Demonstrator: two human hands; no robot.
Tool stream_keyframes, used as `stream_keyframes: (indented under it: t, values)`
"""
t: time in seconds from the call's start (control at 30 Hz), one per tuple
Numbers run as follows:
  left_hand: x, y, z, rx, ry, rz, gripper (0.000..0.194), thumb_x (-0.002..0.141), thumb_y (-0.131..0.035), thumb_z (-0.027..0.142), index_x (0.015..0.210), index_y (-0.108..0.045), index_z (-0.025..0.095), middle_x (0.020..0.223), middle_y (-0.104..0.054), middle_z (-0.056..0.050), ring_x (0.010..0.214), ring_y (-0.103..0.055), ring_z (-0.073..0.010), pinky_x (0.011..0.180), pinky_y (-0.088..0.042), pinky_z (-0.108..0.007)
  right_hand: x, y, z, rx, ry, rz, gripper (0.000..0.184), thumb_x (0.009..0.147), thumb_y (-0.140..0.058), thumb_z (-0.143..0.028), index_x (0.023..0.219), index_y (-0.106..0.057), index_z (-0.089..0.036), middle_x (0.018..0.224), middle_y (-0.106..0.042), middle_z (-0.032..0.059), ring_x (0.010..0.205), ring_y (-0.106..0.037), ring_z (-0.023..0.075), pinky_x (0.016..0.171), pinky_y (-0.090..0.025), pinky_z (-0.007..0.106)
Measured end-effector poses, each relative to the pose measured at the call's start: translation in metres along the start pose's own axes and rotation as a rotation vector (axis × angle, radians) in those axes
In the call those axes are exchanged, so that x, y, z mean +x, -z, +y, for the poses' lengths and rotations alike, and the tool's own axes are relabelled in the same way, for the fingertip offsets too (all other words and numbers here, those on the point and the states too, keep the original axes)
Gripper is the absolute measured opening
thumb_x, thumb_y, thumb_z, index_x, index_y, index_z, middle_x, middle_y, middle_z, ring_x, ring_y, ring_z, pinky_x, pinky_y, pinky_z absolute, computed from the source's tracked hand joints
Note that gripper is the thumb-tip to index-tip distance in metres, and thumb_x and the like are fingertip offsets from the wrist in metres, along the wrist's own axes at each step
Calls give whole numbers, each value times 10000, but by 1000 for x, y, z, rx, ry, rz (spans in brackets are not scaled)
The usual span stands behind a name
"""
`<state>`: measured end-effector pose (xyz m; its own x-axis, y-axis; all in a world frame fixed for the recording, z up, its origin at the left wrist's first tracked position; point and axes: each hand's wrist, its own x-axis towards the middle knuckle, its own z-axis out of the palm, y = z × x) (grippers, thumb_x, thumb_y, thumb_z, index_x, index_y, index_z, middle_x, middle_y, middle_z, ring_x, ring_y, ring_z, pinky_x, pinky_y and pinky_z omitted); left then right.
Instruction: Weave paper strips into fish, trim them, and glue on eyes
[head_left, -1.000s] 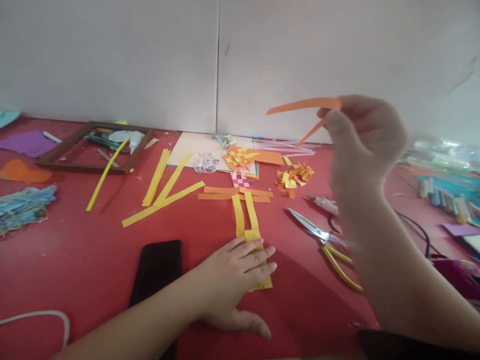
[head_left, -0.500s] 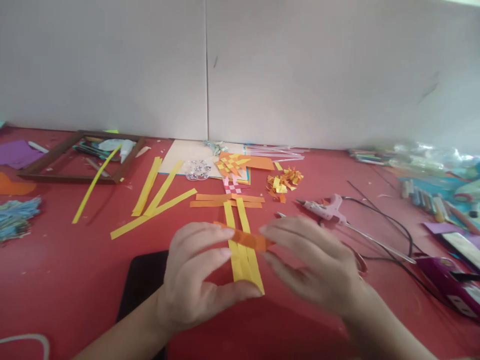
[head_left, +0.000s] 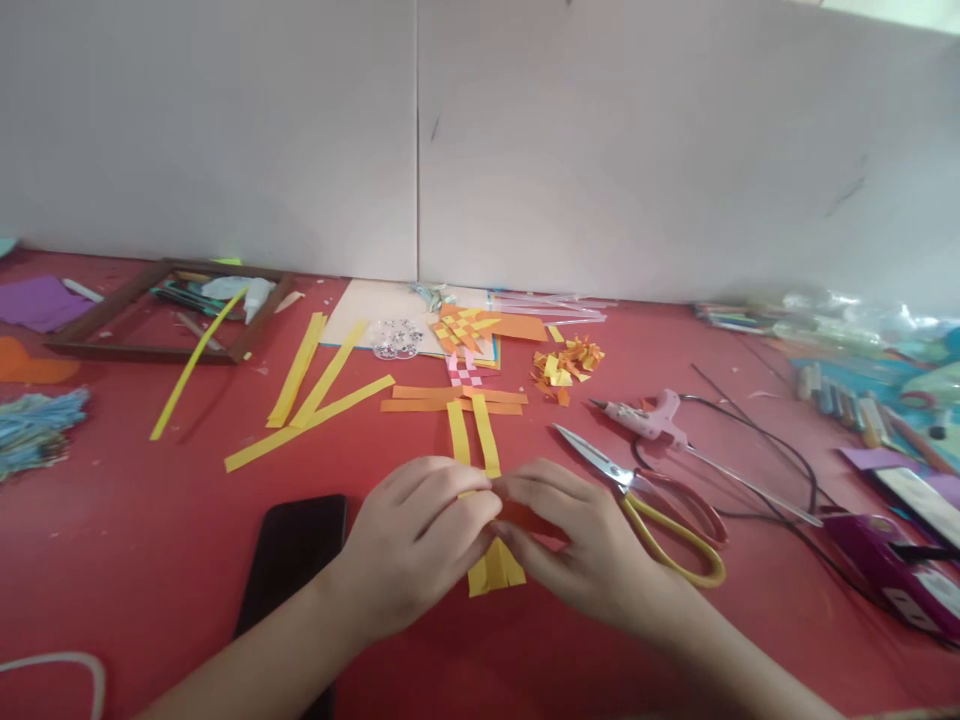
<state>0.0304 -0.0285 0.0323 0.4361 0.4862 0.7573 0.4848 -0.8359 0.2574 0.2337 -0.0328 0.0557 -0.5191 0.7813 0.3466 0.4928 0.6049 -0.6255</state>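
Note:
My left hand (head_left: 420, 535) and my right hand (head_left: 581, 540) meet over a set of yellow paper strips (head_left: 474, 440) lying lengthwise on the red table (head_left: 150, 520). Both hands are closed, fingertips pinching an orange paper strip (head_left: 525, 518) laid across the yellow ones; only a small part of it shows between my fingers. The near ends of the yellow strips poke out below my hands. Two more orange strips (head_left: 420, 399) cross the far ends of the yellow ones.
Scissors (head_left: 649, 490) with yellow handles lie just right of my right hand, a pink glue gun (head_left: 645, 417) and its black cord beyond. A black phone (head_left: 289, 560) sits left of my left wrist. Loose yellow strips (head_left: 315, 400), paper scraps (head_left: 566, 362) and a wooden frame (head_left: 161, 310) lie farther back.
My right hand brought the orange strip down from the air to the yellow strips. Both hands then closed together and pressed it low across them.

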Motion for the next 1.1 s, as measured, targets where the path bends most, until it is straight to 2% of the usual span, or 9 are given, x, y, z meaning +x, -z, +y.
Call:
stream_keyframes:
  t: [0.1,0.23,0.37,0.43,0.6,0.67,0.83,1.0,1.1]
  values:
    - [-2,0,-1,-13,21,-64,129,889,-583,37,988,-605,116,913,-690,-98,828,-636,-198,739,-549,-327,-2,-4,4,-8,5,7,238,882,-620,-170,1116,-664,-171,985,-722,82,868,-695,163,778,-593,258]
    - [-1,4,-6,-129,139,-107,127,923,-550,56,992,-615,141,937,-693,-67,859,-655,-167,777,-541,-286,-7,-6,15,-25,-4,34,435,847,-685,-202,1272,-595,-167,1040,-727,88,871,-710,164,773,-599,262]
    - [4,8,-10,-316,351,-215,80,942,-572,135,947,-639,179,861,-680,-15,777,-642,-110,704,-510,-214,-10,-2,29,-20,21,88,159,883,-630,-142,1024,-670,-203,894,-730,37,780,-694,125,694,-570,221]
    - [6,10,-12,-348,439,-257,64,937,-598,178,925,-656,201,850,-691,7,770,-646,-101,701,-502,-203,-10,1,37,-24,1,104,116,893,-624,-147,958,-687,-220,839,-729,17,740,-688,119,665,-556,223]
    - [7,9,-20,-285,676,-257,71,916,-635,289,902,-693,251,875,-744,34,796,-687,-117,701,-517,-209,-11,5,50,22,-181,167,118,897,-646,-242,973,-732,-270,805,-724,0,704,-671,128,653,-536,257]
    - [6,9,-23,-265,765,-271,93,907,-636,330,913,-701,263,901,-756,36,822,-700,-130,689,-530,-212,-10,4,50,86,-291,179,110,895,-644,-304,914,-741,-255,728,-694,2,641,-642,130,601,-517,262]
    - [6,7,-27,-276,887,-356,150,902,-603,365,960,-701,267,969,-761,22,885,-712,-157,745,-562,-246,-7,-4,47,249,-561,188,270,834,-674,-437,717,-662,-195,601,-597,-5,502,-537,114,480,-439,256]
    - [6,7,-28,-428,975,-539,230,895,-591,377,1062,-711,274,1067,-748,0,955,-708,-180,842,-569,-292,-6,-10,48,347,-652,183,323,836,-652,-488,716,-621,-190,614,-575,-11,481,-509,103,464,-415,254]
    - [4,8,-28,-496,1006,-607,253,884,-600,404,1057,-722,266,1076,-739,-16,956,-703,-195,851,-566,-316,-6,-11,48,372,-669,173,317,848,-636,-482,729,-639,-188,620,-587,-6,483,-508,100,470,-422,252]
